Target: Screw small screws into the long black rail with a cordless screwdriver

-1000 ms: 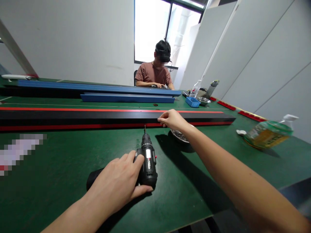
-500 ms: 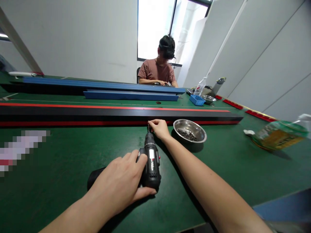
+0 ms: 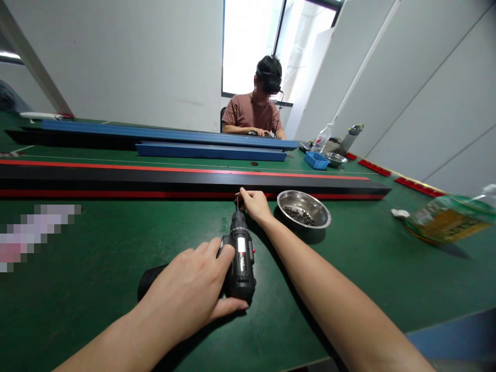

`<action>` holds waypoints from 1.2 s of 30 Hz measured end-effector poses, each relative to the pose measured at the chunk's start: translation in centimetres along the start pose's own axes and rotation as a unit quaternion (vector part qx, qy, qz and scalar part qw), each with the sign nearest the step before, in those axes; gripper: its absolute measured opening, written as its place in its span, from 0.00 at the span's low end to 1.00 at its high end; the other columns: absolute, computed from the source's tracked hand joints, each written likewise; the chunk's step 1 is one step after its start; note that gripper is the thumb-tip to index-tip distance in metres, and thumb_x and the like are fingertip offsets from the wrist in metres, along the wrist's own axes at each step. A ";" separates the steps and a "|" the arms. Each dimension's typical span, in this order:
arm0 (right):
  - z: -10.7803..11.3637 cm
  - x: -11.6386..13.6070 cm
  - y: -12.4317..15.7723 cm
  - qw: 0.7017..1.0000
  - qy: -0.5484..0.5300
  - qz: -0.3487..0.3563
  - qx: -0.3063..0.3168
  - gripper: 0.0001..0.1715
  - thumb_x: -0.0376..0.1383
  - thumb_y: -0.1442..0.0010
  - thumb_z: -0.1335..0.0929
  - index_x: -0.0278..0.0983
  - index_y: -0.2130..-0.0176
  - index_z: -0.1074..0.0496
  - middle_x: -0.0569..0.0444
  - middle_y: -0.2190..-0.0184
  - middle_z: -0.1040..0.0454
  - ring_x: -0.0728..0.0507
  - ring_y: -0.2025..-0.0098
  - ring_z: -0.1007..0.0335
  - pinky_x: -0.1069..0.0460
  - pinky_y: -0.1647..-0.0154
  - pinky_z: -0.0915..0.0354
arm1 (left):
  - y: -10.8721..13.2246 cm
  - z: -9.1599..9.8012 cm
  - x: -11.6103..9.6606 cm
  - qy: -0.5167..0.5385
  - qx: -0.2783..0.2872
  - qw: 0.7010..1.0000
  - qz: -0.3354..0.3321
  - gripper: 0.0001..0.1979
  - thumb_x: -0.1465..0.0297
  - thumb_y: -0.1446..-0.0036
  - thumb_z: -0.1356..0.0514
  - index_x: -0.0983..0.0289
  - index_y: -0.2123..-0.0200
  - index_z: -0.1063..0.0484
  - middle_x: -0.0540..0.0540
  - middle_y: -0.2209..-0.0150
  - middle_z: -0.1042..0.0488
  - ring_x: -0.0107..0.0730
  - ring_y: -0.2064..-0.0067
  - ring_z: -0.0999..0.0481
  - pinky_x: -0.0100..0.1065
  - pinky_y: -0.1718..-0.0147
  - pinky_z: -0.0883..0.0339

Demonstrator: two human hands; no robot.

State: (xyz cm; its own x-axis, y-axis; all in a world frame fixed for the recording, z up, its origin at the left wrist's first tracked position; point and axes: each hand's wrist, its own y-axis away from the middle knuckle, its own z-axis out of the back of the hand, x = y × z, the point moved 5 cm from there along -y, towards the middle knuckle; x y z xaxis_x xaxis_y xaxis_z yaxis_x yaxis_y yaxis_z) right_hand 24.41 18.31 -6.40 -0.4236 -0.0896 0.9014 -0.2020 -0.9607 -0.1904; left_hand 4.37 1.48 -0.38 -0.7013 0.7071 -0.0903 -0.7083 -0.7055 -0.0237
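Black drill (image 3: pixel 241 271) gripped in my left hand (image 3: pixel 194 279), bit (image 3: pixel 237 203) pointing ahead
I see its pale label (image 3: pixel 242 248) and red button (image 3: pixel 253 251); my right hand (image 3: pixel 256 205) is at the bit's tip, fingers closed or not I cannot tell, the red-striped black bar (image 3: pixel 163 179) just beyond

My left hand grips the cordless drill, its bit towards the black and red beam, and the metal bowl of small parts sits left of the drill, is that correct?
No: in the head view, the metal bowl of small parts sits right of the cordless drill, not left. The rest stands.
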 end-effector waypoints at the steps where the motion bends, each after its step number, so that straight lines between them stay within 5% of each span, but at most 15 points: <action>1: 0.0 0.0 0.0 1.000 -0.001 0.001 0.000 0.25 0.46 0.28 0.36 0.32 0.62 0.16 0.48 0.65 0.16 0.48 0.75 0.25 0.54 0.68 0.33 | 0.0 0.0 0.0 0.000 0.000 1.000 0.000 0.30 0.44 0.44 0.36 0.60 0.49 0.31 0.61 0.52 0.26 0.54 0.52 0.23 0.55 0.54 0.24; 15: 0.3 0.8 0.6 0.999 -0.030 0.012 0.009 0.25 0.49 0.31 0.35 0.33 0.58 0.16 0.48 0.64 0.16 0.49 0.76 0.27 0.54 0.73 0.35 | 0.0 0.0 0.0 0.000 -0.006 1.000 -0.004 0.31 0.43 0.43 0.37 0.60 0.48 0.31 0.61 0.52 0.26 0.54 0.51 0.23 0.54 0.53 0.24; 22: 0.8 0.2 0.5 0.999 -0.003 -0.019 -0.049 0.22 0.45 0.31 0.35 0.34 0.59 0.17 0.48 0.62 0.16 0.48 0.74 0.24 0.54 0.70 0.32 | -0.6 -0.2 0.1 -0.047 -0.031 0.998 -0.006 0.31 0.41 0.42 0.39 0.61 0.50 0.32 0.58 0.55 0.27 0.51 0.55 0.23 0.51 0.58 0.23; 36: 0.8 0.5 0.6 0.998 0.043 -0.001 -0.035 0.23 0.46 0.32 0.36 0.34 0.61 0.17 0.50 0.67 0.16 0.46 0.72 0.24 0.53 0.67 0.34 | -1.0 -0.2 0.8 -0.067 -0.036 0.997 -0.009 0.33 0.39 0.43 0.40 0.61 0.50 0.33 0.59 0.54 0.26 0.50 0.55 0.22 0.47 0.59 0.23</action>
State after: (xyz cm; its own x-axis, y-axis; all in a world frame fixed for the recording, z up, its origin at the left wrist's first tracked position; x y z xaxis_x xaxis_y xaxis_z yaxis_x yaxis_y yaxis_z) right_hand 24.75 17.46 -5.80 -0.4971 -0.0612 0.8656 -0.2639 -0.9396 -0.2180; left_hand 4.51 2.70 -0.63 -0.6966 0.7161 0.0436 -0.7164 -0.6911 -0.0951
